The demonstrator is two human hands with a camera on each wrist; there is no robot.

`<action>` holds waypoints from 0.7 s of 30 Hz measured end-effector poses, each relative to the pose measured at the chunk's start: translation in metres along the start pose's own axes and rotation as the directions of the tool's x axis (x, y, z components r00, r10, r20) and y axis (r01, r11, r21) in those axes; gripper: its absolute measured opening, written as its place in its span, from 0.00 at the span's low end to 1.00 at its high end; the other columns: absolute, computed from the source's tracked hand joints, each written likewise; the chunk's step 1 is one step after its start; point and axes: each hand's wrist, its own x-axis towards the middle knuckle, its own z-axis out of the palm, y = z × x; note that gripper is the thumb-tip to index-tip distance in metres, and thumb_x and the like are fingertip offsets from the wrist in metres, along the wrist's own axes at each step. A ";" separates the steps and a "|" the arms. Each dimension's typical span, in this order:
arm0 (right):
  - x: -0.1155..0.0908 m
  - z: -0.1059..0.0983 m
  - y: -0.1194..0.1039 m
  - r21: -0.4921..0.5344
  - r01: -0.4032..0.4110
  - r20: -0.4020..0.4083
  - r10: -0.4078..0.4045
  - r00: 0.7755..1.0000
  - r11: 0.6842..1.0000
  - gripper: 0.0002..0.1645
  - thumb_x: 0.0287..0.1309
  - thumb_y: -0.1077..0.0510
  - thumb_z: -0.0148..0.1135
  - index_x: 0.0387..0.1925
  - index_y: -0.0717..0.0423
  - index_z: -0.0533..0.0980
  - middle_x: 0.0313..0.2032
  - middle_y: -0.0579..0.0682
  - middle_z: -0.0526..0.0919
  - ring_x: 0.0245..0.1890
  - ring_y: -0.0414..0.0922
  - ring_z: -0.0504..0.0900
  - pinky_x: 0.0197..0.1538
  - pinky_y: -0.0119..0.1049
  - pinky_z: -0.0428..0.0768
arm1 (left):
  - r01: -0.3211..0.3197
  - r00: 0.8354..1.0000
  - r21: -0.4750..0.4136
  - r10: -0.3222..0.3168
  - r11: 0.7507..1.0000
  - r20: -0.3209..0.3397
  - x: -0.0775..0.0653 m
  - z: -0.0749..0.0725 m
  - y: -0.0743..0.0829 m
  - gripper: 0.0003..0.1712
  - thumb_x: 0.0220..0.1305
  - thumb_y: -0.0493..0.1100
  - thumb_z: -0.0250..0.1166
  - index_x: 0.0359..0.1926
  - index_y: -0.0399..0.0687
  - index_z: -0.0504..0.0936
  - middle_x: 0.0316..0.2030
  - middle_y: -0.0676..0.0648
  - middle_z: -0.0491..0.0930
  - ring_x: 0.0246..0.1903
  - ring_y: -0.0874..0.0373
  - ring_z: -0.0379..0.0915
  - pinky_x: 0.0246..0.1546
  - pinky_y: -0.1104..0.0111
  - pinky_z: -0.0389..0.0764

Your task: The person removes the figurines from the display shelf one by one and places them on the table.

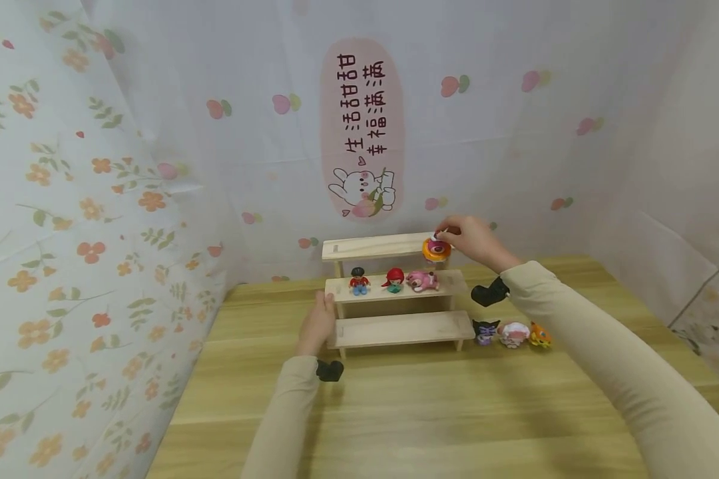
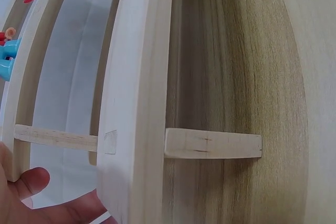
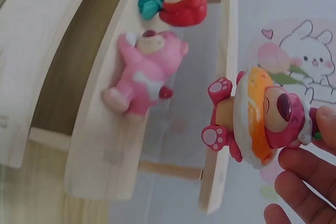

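My right hand (image 1: 472, 241) pinches a pink bear figurine with an orange swim ring (image 3: 254, 116) by the top of its head. The bear hangs upright at the right end of the top shelf (image 1: 371, 246) of a three-step wooden stand. Fingers of my left hand (image 1: 317, 324) grip the left end of the stand's middle shelf (image 2: 21, 145). On that shelf a dark-haired figurine in red and blue (image 1: 359, 282), a red-haired mermaid figurine (image 3: 184, 4) and a pink bear lying down (image 3: 147, 74) stand in a row.
Right of the stand's bottom shelf (image 1: 404, 329), a black-and-purple figurine (image 1: 485, 332), a white-and-pink one (image 1: 513, 334) and an orange one (image 1: 540, 335) stand on the wooden table (image 1: 407, 412). A printed cloth (image 1: 263, 173) hangs close behind the stand.
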 end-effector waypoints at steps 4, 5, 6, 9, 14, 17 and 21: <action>-0.010 -0.006 0.009 0.010 -0.018 -0.001 0.018 1.000 1.000 0.14 0.66 0.57 0.57 0.48 0.61 0.79 0.44 0.62 0.83 0.45 0.57 0.80 0.47 0.52 0.76 | 0.008 1.000 -0.003 -0.008 1.000 0.000 0.000 0.000 0.001 0.22 0.77 0.56 0.32 0.53 0.45 0.60 0.38 0.34 0.77 0.34 0.42 0.74 0.34 0.53 0.73; -0.013 -0.007 0.012 0.014 -0.024 0.000 0.024 1.000 1.000 0.14 0.66 0.57 0.57 0.48 0.61 0.79 0.45 0.63 0.82 0.46 0.57 0.80 0.48 0.52 0.76 | 0.013 1.000 -0.001 -0.013 1.000 0.004 0.000 -0.001 0.002 0.22 0.77 0.57 0.32 0.53 0.45 0.60 0.37 0.34 0.77 0.34 0.42 0.74 0.34 0.53 0.73; -0.016 -0.008 0.015 0.019 -0.031 0.002 0.031 1.000 0.999 0.15 0.66 0.56 0.57 0.48 0.61 0.79 0.45 0.63 0.82 0.46 0.58 0.79 0.48 0.53 0.76 | 0.018 1.000 0.006 -0.018 1.000 0.006 0.000 0.000 0.002 0.22 0.77 0.57 0.32 0.53 0.46 0.60 0.37 0.34 0.77 0.34 0.43 0.74 0.34 0.53 0.73; -0.026 -0.014 0.026 0.025 -0.048 0.001 0.048 0.999 0.999 0.15 0.67 0.55 0.56 0.47 0.61 0.78 0.46 0.63 0.81 0.48 0.58 0.79 0.49 0.54 0.75 | 0.021 1.000 0.014 -0.021 1.000 0.016 -0.001 0.000 0.002 0.22 0.77 0.57 0.31 0.53 0.46 0.59 0.37 0.34 0.77 0.34 0.43 0.75 0.34 0.53 0.73; -0.046 -0.023 0.046 0.020 -0.074 -0.016 0.074 0.997 0.997 0.16 0.67 0.54 0.55 0.47 0.61 0.78 0.48 0.63 0.80 0.47 0.59 0.79 0.49 0.54 0.75 | 0.015 1.000 0.004 -0.015 1.000 0.018 -0.002 -0.002 0.002 0.22 0.77 0.57 0.31 0.54 0.45 0.59 0.42 0.32 0.77 0.40 0.39 0.76 0.38 0.50 0.74; -0.058 -0.028 0.059 0.013 -0.095 -0.022 0.096 0.995 0.995 0.17 0.68 0.54 0.55 0.48 0.63 0.78 0.46 0.64 0.81 0.46 0.59 0.79 0.47 0.54 0.75 | 0.020 1.000 0.000 -0.020 1.000 0.025 -0.003 -0.003 0.003 0.23 0.77 0.57 0.31 0.55 0.45 0.58 0.45 0.31 0.77 0.44 0.37 0.76 0.42 0.48 0.74; -0.074 -0.032 0.076 0.003 -0.139 -0.011 0.139 0.990 0.990 0.18 0.68 0.53 0.54 0.49 0.64 0.77 0.46 0.65 0.81 0.46 0.59 0.79 0.46 0.54 0.75 | 0.018 0.999 0.000 -0.018 1.000 0.029 -0.001 -0.003 0.001 0.24 0.76 0.58 0.30 0.55 0.45 0.58 0.46 0.31 0.76 0.45 0.38 0.76 0.42 0.48 0.74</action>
